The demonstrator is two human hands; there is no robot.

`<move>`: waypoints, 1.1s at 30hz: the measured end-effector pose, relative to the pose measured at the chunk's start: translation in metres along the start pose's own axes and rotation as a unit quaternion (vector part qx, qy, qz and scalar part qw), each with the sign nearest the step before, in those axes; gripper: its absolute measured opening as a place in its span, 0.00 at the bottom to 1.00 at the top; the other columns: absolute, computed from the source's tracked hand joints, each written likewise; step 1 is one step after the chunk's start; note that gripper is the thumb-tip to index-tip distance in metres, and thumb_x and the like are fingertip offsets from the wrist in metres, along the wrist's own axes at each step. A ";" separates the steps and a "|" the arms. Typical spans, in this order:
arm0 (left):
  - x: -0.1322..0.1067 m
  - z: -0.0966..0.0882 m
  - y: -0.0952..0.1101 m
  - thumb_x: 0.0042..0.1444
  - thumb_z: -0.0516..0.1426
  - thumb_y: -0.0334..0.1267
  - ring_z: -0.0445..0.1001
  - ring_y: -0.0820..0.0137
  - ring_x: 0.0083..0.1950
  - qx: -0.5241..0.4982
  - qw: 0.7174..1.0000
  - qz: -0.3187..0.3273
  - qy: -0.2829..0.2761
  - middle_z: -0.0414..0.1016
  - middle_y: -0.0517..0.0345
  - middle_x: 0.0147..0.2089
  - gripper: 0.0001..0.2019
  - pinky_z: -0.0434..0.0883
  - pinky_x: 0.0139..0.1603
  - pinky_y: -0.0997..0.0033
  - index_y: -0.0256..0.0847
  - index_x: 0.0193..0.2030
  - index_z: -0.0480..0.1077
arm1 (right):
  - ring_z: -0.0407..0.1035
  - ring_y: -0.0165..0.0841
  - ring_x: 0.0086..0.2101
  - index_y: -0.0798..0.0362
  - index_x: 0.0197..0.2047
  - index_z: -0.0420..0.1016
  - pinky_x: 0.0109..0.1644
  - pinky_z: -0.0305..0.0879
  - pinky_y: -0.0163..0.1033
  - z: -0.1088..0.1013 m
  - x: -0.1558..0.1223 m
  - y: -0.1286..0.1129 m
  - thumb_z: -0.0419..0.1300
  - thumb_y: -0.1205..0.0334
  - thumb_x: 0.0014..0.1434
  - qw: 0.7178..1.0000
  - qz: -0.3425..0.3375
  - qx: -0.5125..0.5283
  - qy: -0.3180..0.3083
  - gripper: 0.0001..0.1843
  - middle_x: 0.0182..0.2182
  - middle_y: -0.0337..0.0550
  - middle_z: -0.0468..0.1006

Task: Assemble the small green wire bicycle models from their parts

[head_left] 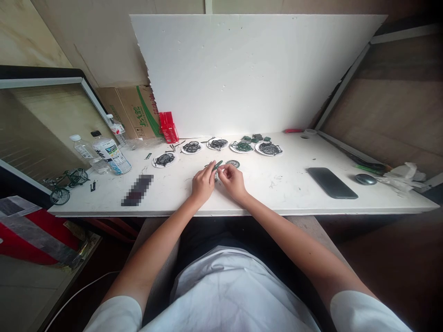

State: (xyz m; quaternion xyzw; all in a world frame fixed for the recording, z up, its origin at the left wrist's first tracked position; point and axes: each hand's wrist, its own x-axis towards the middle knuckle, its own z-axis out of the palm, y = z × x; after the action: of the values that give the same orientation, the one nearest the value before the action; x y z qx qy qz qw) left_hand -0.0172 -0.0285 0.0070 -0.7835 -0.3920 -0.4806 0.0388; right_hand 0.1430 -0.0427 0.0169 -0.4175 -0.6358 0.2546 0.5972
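Note:
Over the middle of the white table, my left hand (203, 183) is closed with its fingertips on a small green plastic part (218, 164). My right hand (232, 181) meets it from the other side, thumb and forefinger pinched on the same green part. The fingers hide much of the piece, so its exact shape is unclear. Just behind my right hand lies a small toy bicycle wheel (234, 163). Further back stand several white plates of loose dark and green bicycle parts, among them a plate with dark pieces (270, 149) and one with green pieces (241, 146).
At the left edge of the table (284, 193) stands a small green model bicycle (69, 184), near plastic bottles (112, 156). A red box (169, 127) sits at the back. On the right lie a black phone (332, 183), a mouse (366, 179) and crumpled tissue (403, 177).

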 end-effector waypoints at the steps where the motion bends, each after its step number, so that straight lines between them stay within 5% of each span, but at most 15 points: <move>1: 0.000 0.000 0.000 0.77 0.50 0.40 0.81 0.56 0.65 -0.001 1.000 0.002 0.001 0.80 0.42 0.66 0.22 0.78 0.67 0.53 0.41 0.72 0.70 | 0.61 0.31 0.25 0.51 0.40 0.77 0.33 0.59 0.39 0.000 0.000 0.000 0.63 0.45 0.67 1.000 0.007 0.012 -0.003 0.16 0.23 0.34 0.67; 13: -0.001 0.000 -0.002 0.77 0.49 0.39 0.81 0.56 0.66 0.003 1.000 -0.007 0.000 0.79 0.42 0.67 0.22 0.78 0.68 0.53 0.41 0.73 0.70 | 0.59 0.29 0.20 0.50 0.39 0.77 0.25 0.57 0.38 -0.001 0.009 -0.003 0.69 0.32 0.57 0.977 0.120 0.164 -0.065 0.28 0.22 0.33 0.68; 33: -0.002 0.001 -0.003 0.77 0.49 0.40 0.80 0.57 0.67 -0.008 1.000 -0.007 0.000 0.78 0.42 0.69 0.23 0.76 0.70 0.53 0.41 0.73 0.70 | 0.58 0.29 0.21 0.50 0.37 0.76 0.26 0.53 0.38 -0.003 0.009 -0.006 0.70 0.27 0.55 0.972 0.125 0.176 -0.091 0.32 0.20 0.33 0.66</move>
State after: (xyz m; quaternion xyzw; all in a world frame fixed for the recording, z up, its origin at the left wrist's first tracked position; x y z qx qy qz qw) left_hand -0.0191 -0.0273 0.0040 -0.7813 -0.3935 -0.4836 0.0297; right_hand 0.1453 -0.0387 0.0270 -0.3575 -0.5751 0.4719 0.5646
